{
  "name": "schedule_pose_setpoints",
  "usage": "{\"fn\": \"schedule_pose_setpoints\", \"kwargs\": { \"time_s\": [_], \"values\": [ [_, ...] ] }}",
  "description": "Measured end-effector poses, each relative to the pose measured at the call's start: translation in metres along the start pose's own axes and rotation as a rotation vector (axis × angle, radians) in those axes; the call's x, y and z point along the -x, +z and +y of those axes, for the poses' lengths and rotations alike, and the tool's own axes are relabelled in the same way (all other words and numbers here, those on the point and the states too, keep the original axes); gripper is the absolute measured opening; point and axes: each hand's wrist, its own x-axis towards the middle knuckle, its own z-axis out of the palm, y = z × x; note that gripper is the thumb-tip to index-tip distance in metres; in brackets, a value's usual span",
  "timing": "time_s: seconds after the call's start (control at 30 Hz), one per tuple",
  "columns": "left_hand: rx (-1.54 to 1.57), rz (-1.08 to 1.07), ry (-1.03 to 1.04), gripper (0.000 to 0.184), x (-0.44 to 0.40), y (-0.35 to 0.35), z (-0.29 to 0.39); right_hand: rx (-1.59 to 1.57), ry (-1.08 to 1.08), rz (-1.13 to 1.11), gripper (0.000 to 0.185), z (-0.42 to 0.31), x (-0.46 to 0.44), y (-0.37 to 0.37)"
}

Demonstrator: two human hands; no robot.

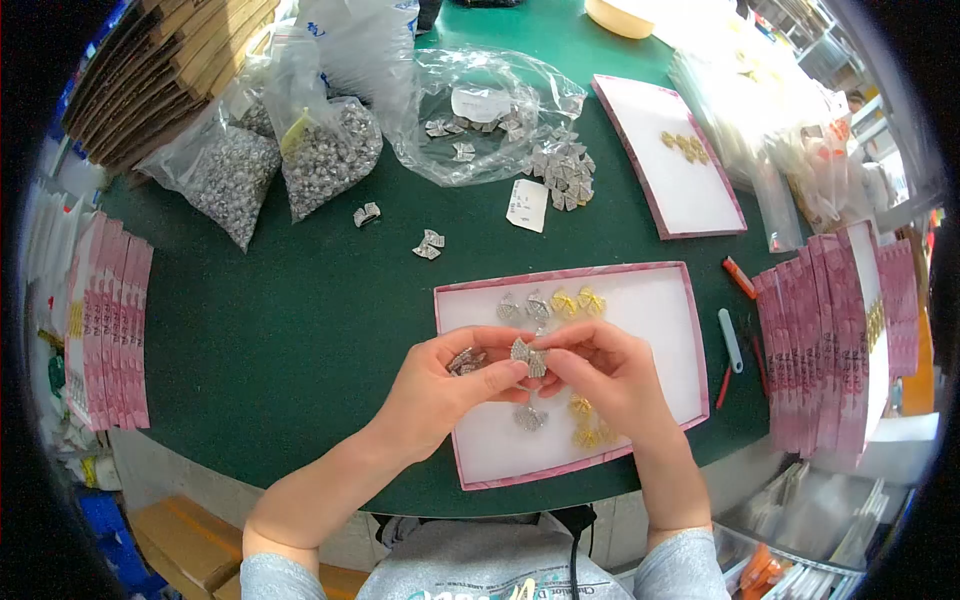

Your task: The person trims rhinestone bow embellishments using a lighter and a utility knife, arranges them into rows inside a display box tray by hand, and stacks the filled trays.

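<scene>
Above a white tray with a pink marbled rim point(575, 269), my left hand point(440, 375) and my right hand point(605, 380) meet. Between their fingertips is a silver, sparkling bow-shaped piece point(529, 357), pinched from both sides. More silver pieces point(466, 361) rest in the curled palm of my left hand. On the tray beyond my hands lie silver bow pieces point(538, 304) and gold bow pieces point(578, 301). Nearer to me are another silver bow point(529, 417) and a few gold ones point(588, 430), partly covered by my right hand.
A clear bag point(480, 165) and a pile of silver pieces point(562, 172) lie at the back, near a white label point(526, 205). Bead-filled bags point(330, 150) stand back left. Another tray point(690, 195) holds gold pieces. Stacked pink trays point(820, 340) and a light-blue tool point(730, 340) are right.
</scene>
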Motion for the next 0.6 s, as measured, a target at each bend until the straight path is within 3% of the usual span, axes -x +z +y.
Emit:
{"fn": "schedule_pose_setpoints", "kwargs": {
  "time_s": [0.2, 0.6],
  "values": [
    [0.007, -0.026, 0.012, 0.037, 0.0, 0.002, -0.001, -0.128, 0.122, 0.026, 0.019, 0.002, -0.003, -0.009],
    [-0.027, -0.029, 0.05, 0.042, -0.001, 0.001, -0.006, -0.138, 0.115, 0.004, 0.022, 0.004, -0.003, -0.012]
  ]
}}
